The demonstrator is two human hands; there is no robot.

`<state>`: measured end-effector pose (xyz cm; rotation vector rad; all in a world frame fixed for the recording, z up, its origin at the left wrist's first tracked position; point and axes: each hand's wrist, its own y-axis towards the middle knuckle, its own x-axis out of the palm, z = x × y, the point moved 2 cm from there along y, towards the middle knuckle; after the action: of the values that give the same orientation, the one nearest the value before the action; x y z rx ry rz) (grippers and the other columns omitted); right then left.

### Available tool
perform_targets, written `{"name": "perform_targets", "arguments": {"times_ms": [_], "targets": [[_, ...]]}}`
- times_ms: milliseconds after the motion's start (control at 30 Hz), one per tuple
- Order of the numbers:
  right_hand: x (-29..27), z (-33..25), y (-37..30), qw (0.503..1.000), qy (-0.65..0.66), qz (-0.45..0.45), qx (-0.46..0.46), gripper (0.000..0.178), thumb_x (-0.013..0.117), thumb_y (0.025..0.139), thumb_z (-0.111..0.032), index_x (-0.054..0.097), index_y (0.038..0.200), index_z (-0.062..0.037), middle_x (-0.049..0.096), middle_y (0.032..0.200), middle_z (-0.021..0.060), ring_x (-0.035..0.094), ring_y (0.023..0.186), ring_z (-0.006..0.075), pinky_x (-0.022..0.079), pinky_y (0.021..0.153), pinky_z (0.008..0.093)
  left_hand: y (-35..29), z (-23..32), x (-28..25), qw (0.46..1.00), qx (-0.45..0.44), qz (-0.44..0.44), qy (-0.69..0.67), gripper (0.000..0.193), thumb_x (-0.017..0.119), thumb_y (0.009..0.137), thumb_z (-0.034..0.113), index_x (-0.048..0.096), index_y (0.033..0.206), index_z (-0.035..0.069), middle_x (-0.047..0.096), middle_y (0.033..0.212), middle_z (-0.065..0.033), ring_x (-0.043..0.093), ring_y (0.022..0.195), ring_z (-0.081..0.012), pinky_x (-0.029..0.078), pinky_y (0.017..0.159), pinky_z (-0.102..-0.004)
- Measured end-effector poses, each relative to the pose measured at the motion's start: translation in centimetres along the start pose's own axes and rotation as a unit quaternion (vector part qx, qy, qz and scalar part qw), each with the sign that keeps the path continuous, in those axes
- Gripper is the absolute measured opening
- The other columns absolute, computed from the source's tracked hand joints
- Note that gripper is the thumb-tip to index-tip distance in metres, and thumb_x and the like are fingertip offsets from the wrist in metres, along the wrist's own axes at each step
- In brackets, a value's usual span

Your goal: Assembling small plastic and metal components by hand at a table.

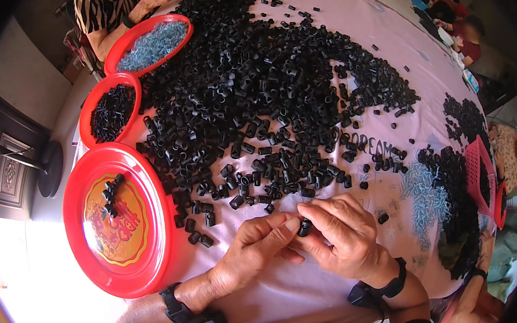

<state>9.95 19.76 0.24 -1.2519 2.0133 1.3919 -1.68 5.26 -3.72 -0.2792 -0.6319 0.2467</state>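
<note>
My left hand (260, 247) and my right hand (345, 237) meet near the table's front edge, fingertips pinched together on one small black plastic piece (304, 227). Both wrists wear black bands. Just beyond my fingers spreads a large heap of the same black pieces (253, 100) over the pale pink tablecloth (307, 292). A big red round tray (119, 220) to the left of my left hand holds several black pieces near its upper part.
Two smaller red trays sit at the far left: one with black pieces (109, 110), one with pale blue bits (150, 43). Another person's arm (134, 9) reaches in at the top. Right side: silvery springs (425, 199), more black pieces, a pink basket (481, 173), another hand (474, 302).
</note>
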Motion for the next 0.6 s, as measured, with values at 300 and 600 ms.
{"name": "perform_targets", "arguments": {"times_ms": [300, 600], "targets": [[-0.5, -0.6, 0.0, 0.998, -0.043, -0.002, -0.041, 0.050, 0.086, 0.071, -0.005, 0.069, 0.116, 0.0063, 0.072, 0.103, 0.0146, 0.068, 0.085, 0.0272, 0.058, 0.075, 0.0358, -0.1, 0.4, 0.4, 0.998, 0.028, -0.028, 0.049, 0.034, 0.055, 0.111, 0.028, 0.068, 0.124, -0.001, 0.070, 0.109, -0.0038, 0.066, 0.099, -0.0096, 0.057, 0.087, -0.0281], [-0.7, 0.9, -0.5, 0.997, 0.039, -0.053, 0.030, 0.034, 0.087, 0.080, -0.015, 0.074, 0.105, 0.0017, 0.072, 0.094, 0.0115, 0.066, 0.079, 0.0271, 0.054, 0.069, 0.0372, -5.1, 3.8, -3.1, 0.988, 0.081, 0.131, 0.021, 0.036, 0.051, 0.109, 0.029, 0.064, 0.126, -0.001, 0.074, 0.118, -0.0175, 0.074, 0.105, -0.0282, 0.057, 0.086, -0.0363]]}}
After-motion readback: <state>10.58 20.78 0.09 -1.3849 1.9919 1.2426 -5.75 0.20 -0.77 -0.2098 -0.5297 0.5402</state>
